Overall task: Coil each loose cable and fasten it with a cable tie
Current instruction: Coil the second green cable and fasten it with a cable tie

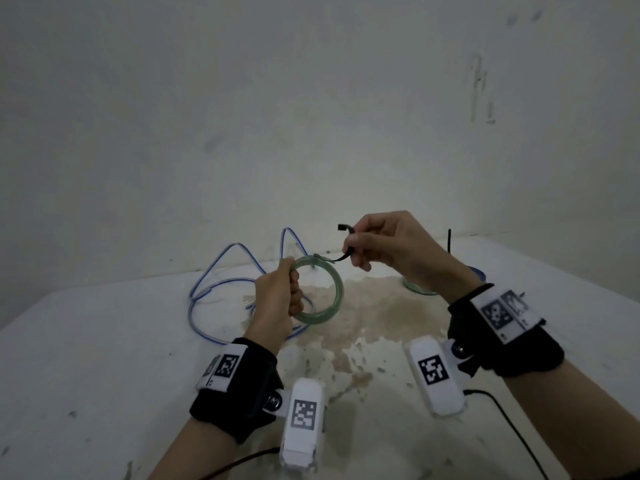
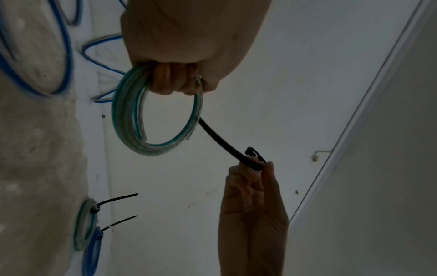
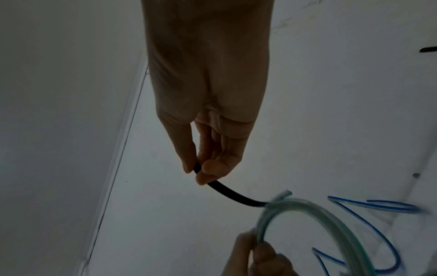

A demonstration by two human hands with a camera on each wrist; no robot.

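We hold the green coil (image 1: 317, 292) off the table (image 1: 104, 341) at centre frame in the head view, the left hand (image 1: 275, 304) fisted round its left rim with the fingers curled through the ring. The right hand (image 1: 384, 244) sits up and to the right of the coil, thumb and forefinger pinching the black tie (image 1: 341, 257); the remaining fingers are loosely curled. In the left wrist view the tie (image 2: 222, 140) runs as a taut, slightly bowed strap from the coil's (image 2: 156, 115) lower right rim down to the right fingertips (image 2: 268, 168), where its free end doubles over in a small hook. The tie's long axis thus points away from the coil toward the right hand, roughly radial to the ring. We cannot tell from these views whether the strap has passed through its head at the coil. We judge that the coming move is a pull along that axis, right hand drawing away while the left braces the coil against it. The right hand is the only one on the tie. A loose blue cable (image 1: 221, 285) sprawls at left of centre, behind the left hand, still to be coiled. Two coils already tied (image 2: 88, 237) lie at lower left of the left wrist view
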